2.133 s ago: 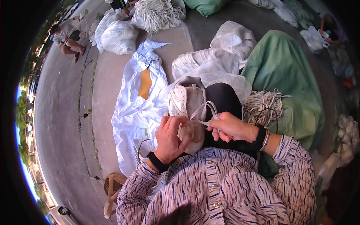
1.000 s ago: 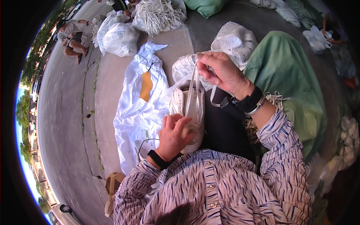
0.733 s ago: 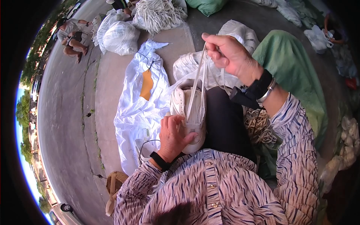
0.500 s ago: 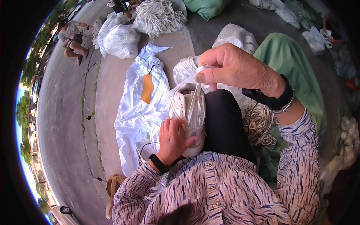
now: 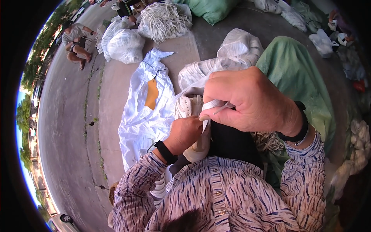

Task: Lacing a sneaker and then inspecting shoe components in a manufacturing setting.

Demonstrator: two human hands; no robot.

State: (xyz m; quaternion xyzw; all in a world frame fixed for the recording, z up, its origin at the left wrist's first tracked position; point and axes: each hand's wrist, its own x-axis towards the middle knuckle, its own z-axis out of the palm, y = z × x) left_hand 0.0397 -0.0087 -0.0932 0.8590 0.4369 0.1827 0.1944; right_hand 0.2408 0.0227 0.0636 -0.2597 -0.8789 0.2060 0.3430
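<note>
White shoe [image 5: 198, 150] sits under the curled left hand [image 5: 185, 133], grip hidden, and partly behind the right hand [image 5: 251, 103] pinching lace [image 5: 212, 104].

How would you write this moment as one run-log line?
left hand: over pale shoe, grip unclear | right hand: pinching white lace | shoe: toe toward person | lace pile: beside dark trouser leg

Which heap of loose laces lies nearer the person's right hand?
The lower heap, partly hidden below the right hand; the upper heap lies farther away.
</note>
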